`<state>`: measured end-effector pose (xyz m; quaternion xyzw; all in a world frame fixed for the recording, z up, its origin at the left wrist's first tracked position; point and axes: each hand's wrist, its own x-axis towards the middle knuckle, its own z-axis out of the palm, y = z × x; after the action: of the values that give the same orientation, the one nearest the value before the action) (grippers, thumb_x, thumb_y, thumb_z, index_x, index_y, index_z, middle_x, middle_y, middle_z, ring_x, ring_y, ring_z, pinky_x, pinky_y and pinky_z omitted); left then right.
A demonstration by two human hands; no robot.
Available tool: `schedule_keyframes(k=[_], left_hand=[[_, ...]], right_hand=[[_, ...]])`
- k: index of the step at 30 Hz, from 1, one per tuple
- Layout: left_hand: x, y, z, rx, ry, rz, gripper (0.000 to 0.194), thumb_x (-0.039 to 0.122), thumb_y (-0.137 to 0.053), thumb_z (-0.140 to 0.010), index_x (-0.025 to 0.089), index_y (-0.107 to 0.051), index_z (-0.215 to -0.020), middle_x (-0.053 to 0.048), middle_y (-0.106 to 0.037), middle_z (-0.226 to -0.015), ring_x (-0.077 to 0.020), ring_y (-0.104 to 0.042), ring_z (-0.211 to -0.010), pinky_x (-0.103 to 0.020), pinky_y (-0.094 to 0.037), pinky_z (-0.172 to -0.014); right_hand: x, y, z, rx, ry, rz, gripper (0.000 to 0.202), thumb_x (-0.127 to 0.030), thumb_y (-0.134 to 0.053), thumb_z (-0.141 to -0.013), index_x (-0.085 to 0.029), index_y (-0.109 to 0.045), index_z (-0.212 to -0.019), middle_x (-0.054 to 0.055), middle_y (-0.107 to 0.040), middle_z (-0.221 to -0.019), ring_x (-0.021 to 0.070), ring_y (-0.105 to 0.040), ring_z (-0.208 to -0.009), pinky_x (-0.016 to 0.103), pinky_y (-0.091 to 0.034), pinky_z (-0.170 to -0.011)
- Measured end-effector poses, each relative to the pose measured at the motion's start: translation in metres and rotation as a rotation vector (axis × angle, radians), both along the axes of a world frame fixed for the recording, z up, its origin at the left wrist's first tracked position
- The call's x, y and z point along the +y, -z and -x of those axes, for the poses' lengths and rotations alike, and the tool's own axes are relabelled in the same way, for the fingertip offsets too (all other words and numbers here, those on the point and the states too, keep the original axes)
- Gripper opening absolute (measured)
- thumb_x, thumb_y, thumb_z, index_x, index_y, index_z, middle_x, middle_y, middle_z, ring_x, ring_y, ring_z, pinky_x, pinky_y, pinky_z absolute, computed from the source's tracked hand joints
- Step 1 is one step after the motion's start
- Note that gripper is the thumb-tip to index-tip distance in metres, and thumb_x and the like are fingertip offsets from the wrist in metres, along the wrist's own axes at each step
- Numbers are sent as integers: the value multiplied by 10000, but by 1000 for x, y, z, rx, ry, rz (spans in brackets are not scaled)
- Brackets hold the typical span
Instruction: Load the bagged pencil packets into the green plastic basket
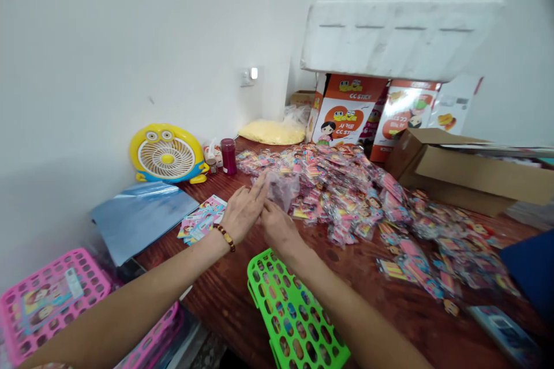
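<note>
Above the wooden table (242,277), a crumpled clear plastic bag (283,189) is between my two hands. My left hand (245,211), with a beaded bracelet on its wrist, has its fingers pressed together at the bag's near edge. Beside it, my right hand (279,229) is closed with the fingertips pinching that same edge. What lies inside the bag, if anything, cannot be made out. Just below my hands is a green plastic basket (258,295) with oval holes, and colourful items show through them. A large pile of small wrapped packets (341,190) spreads behind and to the right.
Colourful cards (201,220) and a blue-grey folder (145,213) lie left, before a yellow fan (168,153). A pink basket (93,262) is at lower left. Printed cartons (346,109) and an open cardboard box (471,179) stand at back right; a phone-like object (504,334) lies near right.
</note>
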<state>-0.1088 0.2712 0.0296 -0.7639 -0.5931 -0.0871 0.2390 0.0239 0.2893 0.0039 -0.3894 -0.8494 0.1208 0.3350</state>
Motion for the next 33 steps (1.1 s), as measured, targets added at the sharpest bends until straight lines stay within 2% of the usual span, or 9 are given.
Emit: schedule_keyframes(k=[2, 4, 9, 13, 18, 21, 24, 28, 33], left_hand=[[2, -1, 0, 21, 2, -29, 556, 34, -298, -897, 100, -281, -1449, -197, -317, -1528, -207, -634, -985, -395, -465, -979], [2, 0, -4, 40, 7, -42, 556, 45, -270, -912, 124, -269, -1463, -177, -304, -1540, -189, -642, -926, -423, -430, -1026], [-6, 7, -16, 28, 71, -36, 590, 44, -269, -919, 158, -207, -1495, -159, -277, -1556, -200, -633, -1024, -482, -353, -1100], [-12, 25, -9, -14, 218, -36, 594, 54, -373, -918, 222, -270, -1478, -179, -301, -1537, -245, -482, -1298, -497, -344, -1106], [-16, 67, 23, -53, 404, -43, 513, 45, -444, -888, 267, -475, -1349, -167, -357, -1489, -248, -432, -1333, -443, -393, -1078], [-24, 92, 32, -182, 259, -70, 518, 37, -437, -876, 239, -467, -1352, -179, -381, -1457, -259, -493, -1265, -435, -449, -1021], [-40, 110, 30, -352, -46, -61, 582, 115, -472, -882, 138, -320, -1444, -233, -419, -1397, -286, -562, -1166, -446, -502, -941], [-64, 124, 18, -642, -477, 227, 588, 305, -469, -919, 115, -312, -1453, -226, -552, -1269, -325, -647, -1001, -455, -550, -776], [-78, 142, 7, -834, -499, 371, 353, 245, -399, -934, 162, -612, -1203, -146, -712, -1010, -288, -681, -952, -434, -514, -871]], right_hand=[[-13, -7, -16, -20, -4, -90, 309, -229, -418, -981, -102, -700, -962, 120, -680, -1132, 140, -593, -1057, 259, -473, -940], [-19, -14, -34, -33, 148, -138, 263, -210, -487, -947, -157, -666, -1131, 114, -663, -1175, 194, -618, -1045, 283, -479, -903], [-2, -25, -62, -140, 660, 85, 647, -456, -535, -921, -164, -328, -1459, 146, -667, -1073, 283, -664, -885, 362, -467, -770], [24, -20, -67, -381, 686, 219, 366, -383, -440, -961, -213, -568, -1259, 133, -695, -910, 275, -674, -846, 353, -433, -743], [46, 16, -70, -403, 539, 319, 255, -300, -438, -925, -232, -676, -986, 88, -703, -917, 231, -664, -875, 290, -394, -680], [49, 43, -74, -366, 464, 352, 223, -278, -454, -903, -222, -661, -968, 71, -693, -896, 209, -648, -856, 274, -380, -678], [47, 67, -80, -326, 385, 424, 157, -260, -493, -867, -217, -634, -923, 37, -676, -825, 188, -619, -795, 259, -359, -664], [45, 95, -85, -164, 290, 596, 78, -228, -571, -755, -200, -603, -821, 8, -633, -748, 164, -558, -715, 248, -329, -646], [45, 124, -84, 34, 166, 732, 90, -267, -563, -687, -185, -530, -699, -17, -563, -656, 146, -504, -652, 240, -342, -613]])
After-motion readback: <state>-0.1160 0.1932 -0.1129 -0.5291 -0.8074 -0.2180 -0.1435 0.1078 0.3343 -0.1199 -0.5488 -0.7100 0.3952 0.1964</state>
